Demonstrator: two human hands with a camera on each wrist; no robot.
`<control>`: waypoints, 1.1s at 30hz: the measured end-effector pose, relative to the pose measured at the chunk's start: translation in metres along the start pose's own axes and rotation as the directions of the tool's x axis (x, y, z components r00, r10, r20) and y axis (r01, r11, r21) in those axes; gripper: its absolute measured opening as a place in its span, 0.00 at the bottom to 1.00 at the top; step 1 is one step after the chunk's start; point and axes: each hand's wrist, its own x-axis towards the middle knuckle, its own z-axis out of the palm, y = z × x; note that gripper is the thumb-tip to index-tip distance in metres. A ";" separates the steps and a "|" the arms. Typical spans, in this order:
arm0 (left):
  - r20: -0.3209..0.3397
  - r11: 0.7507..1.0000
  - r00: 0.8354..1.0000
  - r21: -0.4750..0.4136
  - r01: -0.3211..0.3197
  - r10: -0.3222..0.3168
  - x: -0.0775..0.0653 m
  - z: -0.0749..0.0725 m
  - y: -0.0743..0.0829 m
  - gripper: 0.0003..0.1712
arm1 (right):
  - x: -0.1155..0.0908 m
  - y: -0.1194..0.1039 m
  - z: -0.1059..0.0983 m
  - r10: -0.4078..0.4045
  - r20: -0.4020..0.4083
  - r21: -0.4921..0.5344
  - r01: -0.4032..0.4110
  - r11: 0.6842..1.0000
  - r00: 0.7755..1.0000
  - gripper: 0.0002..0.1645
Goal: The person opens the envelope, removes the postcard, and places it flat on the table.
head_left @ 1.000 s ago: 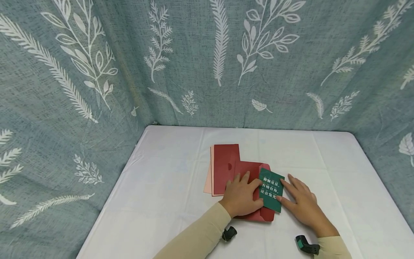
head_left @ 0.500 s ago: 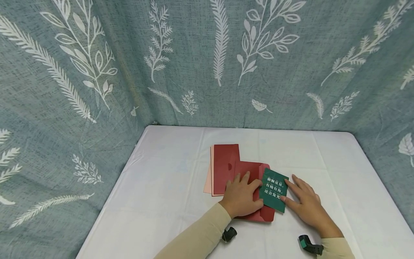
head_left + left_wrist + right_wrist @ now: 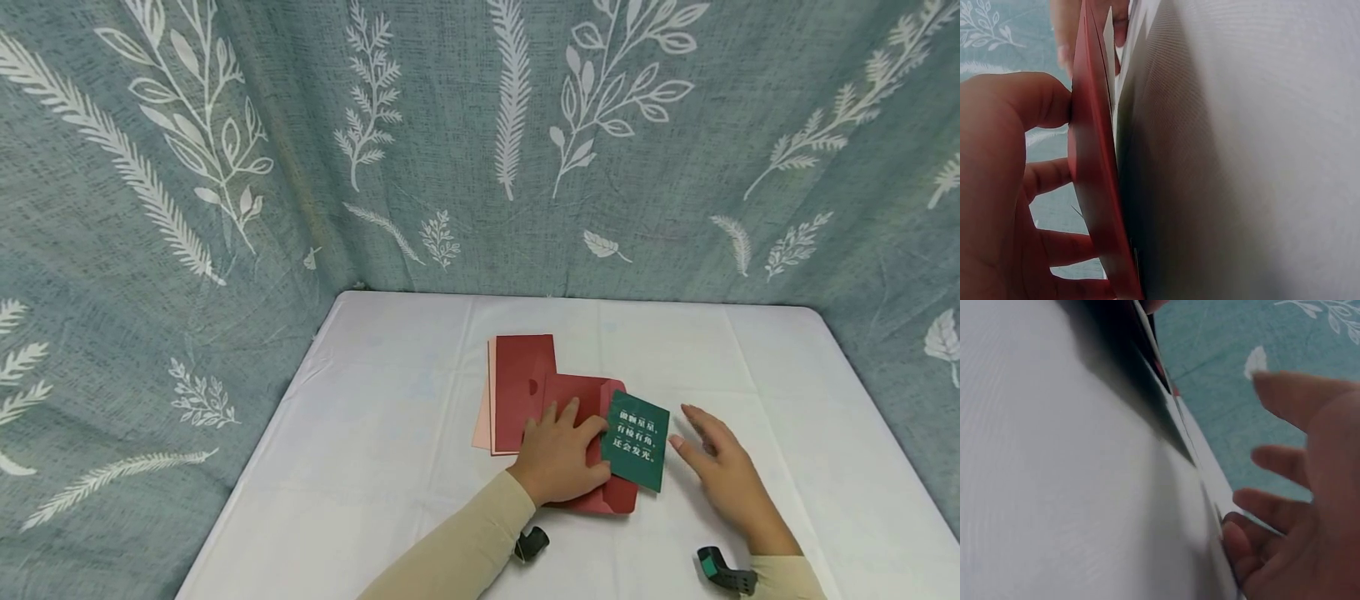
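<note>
My left hand (image 3: 561,454) rests with spread fingers on a red envelope (image 3: 585,387), pressing its face. In the left wrist view the thumb and fingertips touch the envelope (image 3: 1094,169) from one side. A dark green card (image 3: 637,437) with white writing lies slightly tilted at the envelope's right end, overlapping its flap. The card's left edge is beside my left index finger and thumb; whether any of it sits inside the envelope is hidden. To the right of the card, my right hand (image 3: 723,467) hovers with relaxed fingers, apart from it and holding nothing.
Another red envelope (image 3: 521,375) lies at the upper left, partly beneath the first, on top of pale pink paper pieces (image 3: 482,417). Everything lies on a white-covered table (image 3: 375,417). A green leaf-patterned curtain (image 3: 465,125) hangs behind and at the sides.
The green card has slid a little to the right across the envelope's end. My right hand, which touched its right edge, has let go and drawn away rightward. My left hand stays put.
</note>
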 end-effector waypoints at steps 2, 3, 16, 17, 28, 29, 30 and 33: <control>-0.002 1.000 1.000 -0.015 0.002 -0.002 0.000 0.000 0.000 0.31 | -0.001 -0.002 -0.002 0.057 -0.028 0.077 -0.054 0.996 0.998 0.43; -0.003 1.000 1.000 -0.022 0.002 -0.002 0.000 0.000 -0.001 0.31 | -0.001 -0.003 -0.003 0.092 -0.038 0.127 -0.087 0.988 0.995 0.43; -0.004 0.998 1.000 -0.064 0.010 -0.010 0.000 -0.003 -0.001 0.30 | -0.001 -0.010 0.003 0.270 0.134 0.591 -0.296 0.750 0.953 0.42; -0.003 0.998 1.000 -0.066 0.011 -0.012 0.000 -0.004 0.000 0.31 | -0.001 -0.010 0.004 0.270 0.143 0.596 -0.301 0.745 0.952 0.41; -0.009 0.999 1.000 -0.040 0.010 -0.010 0.001 -0.001 0.000 0.31 | 0.000 -0.011 0.012 0.279 0.177 0.589 -0.329 0.738 0.944 0.37; -0.010 0.999 1.000 -0.038 0.009 -0.010 0.000 -0.001 0.001 0.31 | 0.000 -0.011 0.013 0.283 0.177 0.589 -0.331 0.737 0.943 0.36; -0.011 0.999 1.000 -0.037 0.009 -0.010 0.000 -0.001 0.001 0.31 | 0.000 -0.011 0.013 0.282 0.178 0.588 -0.332 0.738 0.943 0.36; -0.015 0.999 1.000 -0.032 0.007 -0.008 0.000 -0.001 0.001 0.30 | -0.001 -0.010 0.013 0.286 0.173 0.586 -0.331 0.739 0.943 0.36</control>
